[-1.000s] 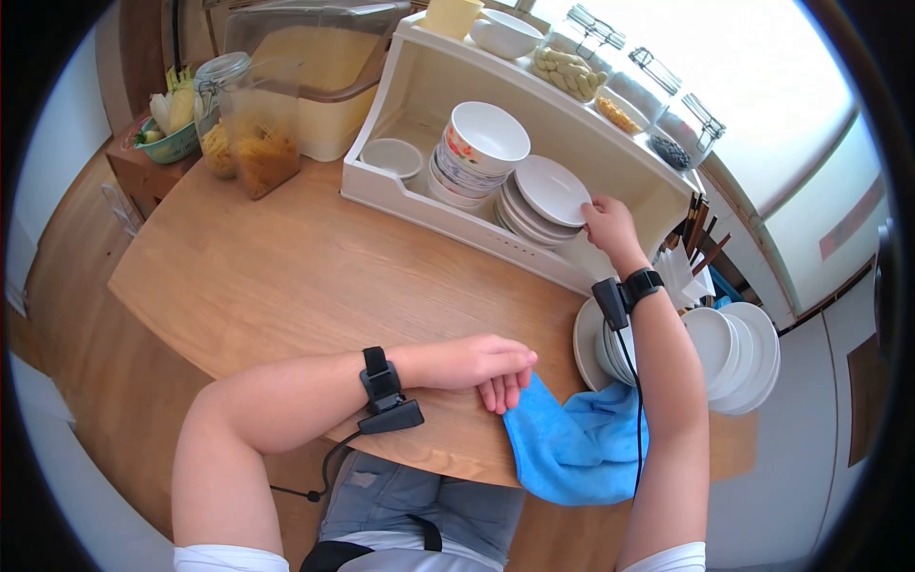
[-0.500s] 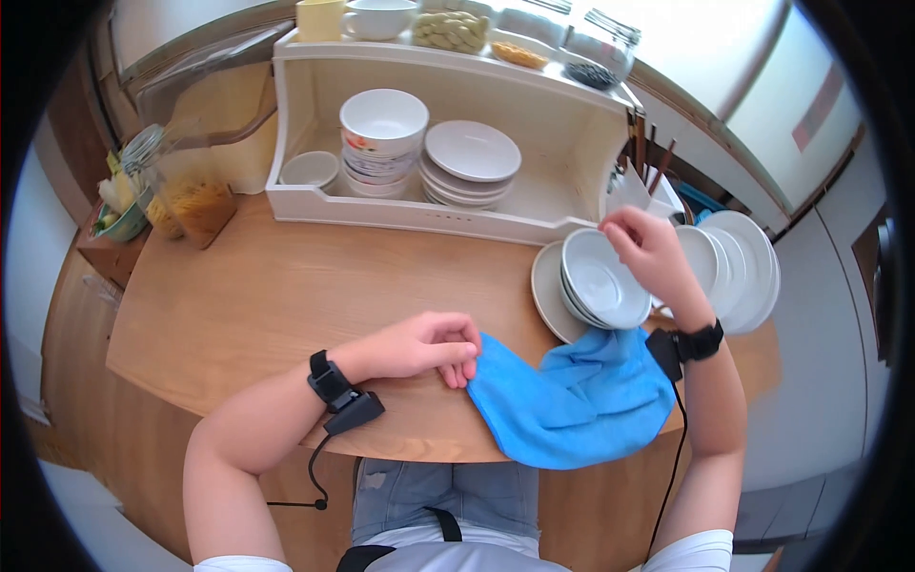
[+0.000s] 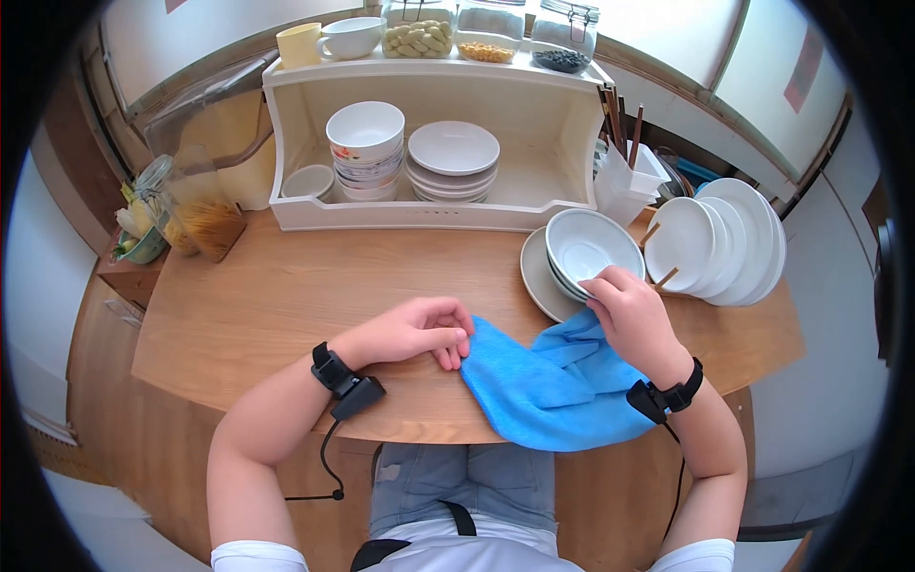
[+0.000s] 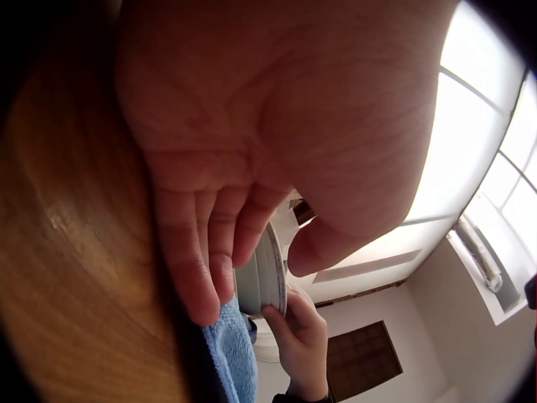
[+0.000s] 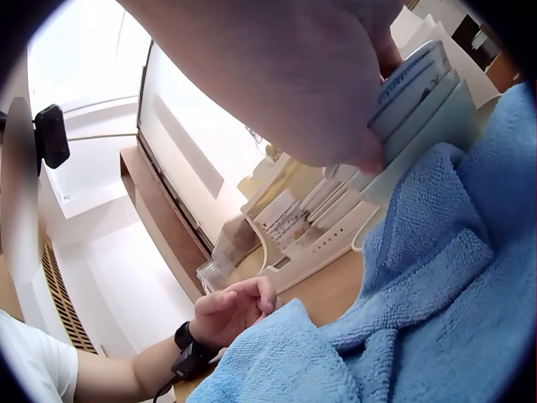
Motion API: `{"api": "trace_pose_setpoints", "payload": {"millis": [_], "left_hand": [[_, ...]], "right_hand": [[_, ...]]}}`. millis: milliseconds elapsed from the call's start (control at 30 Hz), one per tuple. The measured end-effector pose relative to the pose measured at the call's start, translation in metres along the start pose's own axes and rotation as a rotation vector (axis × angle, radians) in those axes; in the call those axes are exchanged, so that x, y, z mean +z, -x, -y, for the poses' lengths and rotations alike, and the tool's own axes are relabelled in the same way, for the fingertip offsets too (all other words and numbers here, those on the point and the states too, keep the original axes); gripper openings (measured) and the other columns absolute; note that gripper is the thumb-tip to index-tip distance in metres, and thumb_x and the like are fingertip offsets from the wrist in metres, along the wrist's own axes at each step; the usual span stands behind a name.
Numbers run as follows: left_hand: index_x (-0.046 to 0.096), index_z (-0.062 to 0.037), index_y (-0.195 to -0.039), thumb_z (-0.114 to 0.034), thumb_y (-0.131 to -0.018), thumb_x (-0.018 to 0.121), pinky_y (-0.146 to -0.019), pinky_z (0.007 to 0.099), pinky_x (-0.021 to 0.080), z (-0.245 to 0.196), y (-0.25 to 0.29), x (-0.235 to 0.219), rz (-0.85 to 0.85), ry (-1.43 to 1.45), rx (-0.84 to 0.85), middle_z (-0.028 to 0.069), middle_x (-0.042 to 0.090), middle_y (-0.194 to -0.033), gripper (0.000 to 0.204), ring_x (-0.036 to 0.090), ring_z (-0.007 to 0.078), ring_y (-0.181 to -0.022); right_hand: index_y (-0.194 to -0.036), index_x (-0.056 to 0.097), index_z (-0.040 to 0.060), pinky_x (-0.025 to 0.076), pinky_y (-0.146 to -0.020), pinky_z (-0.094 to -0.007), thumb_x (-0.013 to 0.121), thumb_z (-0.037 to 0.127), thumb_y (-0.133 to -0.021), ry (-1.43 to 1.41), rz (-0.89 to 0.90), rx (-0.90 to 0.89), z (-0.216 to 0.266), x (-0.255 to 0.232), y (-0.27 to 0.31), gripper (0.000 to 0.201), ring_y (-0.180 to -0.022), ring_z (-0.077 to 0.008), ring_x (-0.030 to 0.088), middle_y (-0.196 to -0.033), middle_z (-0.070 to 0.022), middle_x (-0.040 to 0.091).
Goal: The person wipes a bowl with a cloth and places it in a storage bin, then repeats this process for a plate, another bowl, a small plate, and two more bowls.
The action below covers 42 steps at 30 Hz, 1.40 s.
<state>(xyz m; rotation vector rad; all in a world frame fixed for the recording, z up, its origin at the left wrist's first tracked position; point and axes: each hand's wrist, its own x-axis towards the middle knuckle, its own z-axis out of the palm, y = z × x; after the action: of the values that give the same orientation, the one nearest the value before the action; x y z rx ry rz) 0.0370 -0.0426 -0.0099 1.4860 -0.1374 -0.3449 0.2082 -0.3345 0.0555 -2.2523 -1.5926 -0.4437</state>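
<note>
A few nested bowls (image 3: 589, 244) lean on a grey plate (image 3: 543, 278) at the table's right. My right hand (image 3: 634, 319) pinches the near rim of the top bowl, thumb and fingers on it; the right wrist view shows the bowls' blue-patterned side (image 5: 419, 92) by the fingers. A blue cloth (image 3: 553, 386) lies crumpled at the front edge, below the right hand. My left hand (image 3: 415, 332) rests on the table with loosely curved fingers beside the cloth's left corner, holding nothing; in the left wrist view its fingertips are near the cloth (image 4: 231, 357).
A white shelf unit (image 3: 429, 219) at the back holds stacked bowls (image 3: 366, 133) and plates (image 3: 454, 150), with glass jars (image 3: 417, 33) on top. White plates (image 3: 681, 248) stand in a rack at right, beside a chopstick holder (image 3: 624, 186). A pasta container (image 3: 210, 219) stands at left.
My right hand has left the plate stack in the shelf and come down to the bowls, where it now grips a rim. The left hand stays by the cloth. The head view has shifted.
</note>
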Motion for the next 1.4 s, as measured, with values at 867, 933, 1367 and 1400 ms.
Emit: {"api": "trace_pose_setpoints", "payload": {"millis": [867,933,1367,1400], "left_hand": [[0.035,-0.0078,-0.150,-0.079,-0.094,0.029,-0.086,0.0428,0.060,-0.022,0.014,-0.008,-0.100,0.499,0.279,0.0259,0.055,-0.136,0.090,0.064,0.0340,-0.117],[0.036,-0.0085,-0.150,-0.077,-0.095,0.031,-0.086,0.0436,0.060,-0.023,0.020,-0.009,-0.149,0.525,0.323,0.0229,0.056,-0.136,0.088,0.064,0.0333,-0.116],[0.042,-0.0012,-0.145,-0.037,-0.099,0.052,-0.109,0.0390,0.044,0.004,0.011,-0.049,-0.455,0.689,0.555,0.0149,0.058,-0.139,0.059,0.056,0.0247,-0.127],[0.043,-0.0021,-0.146,-0.040,-0.100,0.051,-0.109,0.0385,0.043,0.007,0.009,-0.048,-0.452,0.679,0.528,0.0139,0.058,-0.139,0.060,0.056,0.0235,-0.127]], "right_hand": [[-0.091,0.069,0.0036,0.053,-0.062,-0.0371,0.065,-0.006,-0.064,-0.046,-0.299,-0.359,0.082,-0.018,-0.043,0.030,-0.072,-0.0269,0.065,-0.081,-0.0072,0.066],[-0.091,0.069,0.0037,0.053,-0.062,-0.0370,0.065,-0.005,-0.063,-0.101,-0.310,-0.411,0.094,0.006,-0.053,0.030,-0.072,-0.0271,0.065,-0.081,-0.0068,0.066],[-0.094,0.056,0.0055,0.043,-0.080,-0.0431,0.067,-0.005,-0.071,-0.268,-0.460,-0.420,0.096,0.061,-0.082,0.027,-0.087,-0.0350,0.053,-0.093,-0.0157,0.053],[-0.092,0.056,0.0057,0.044,-0.076,-0.0419,0.066,-0.007,-0.070,-0.343,-0.425,-0.440,0.093,0.060,-0.079,0.027,-0.083,-0.0339,0.054,-0.090,-0.0151,0.053]]}}
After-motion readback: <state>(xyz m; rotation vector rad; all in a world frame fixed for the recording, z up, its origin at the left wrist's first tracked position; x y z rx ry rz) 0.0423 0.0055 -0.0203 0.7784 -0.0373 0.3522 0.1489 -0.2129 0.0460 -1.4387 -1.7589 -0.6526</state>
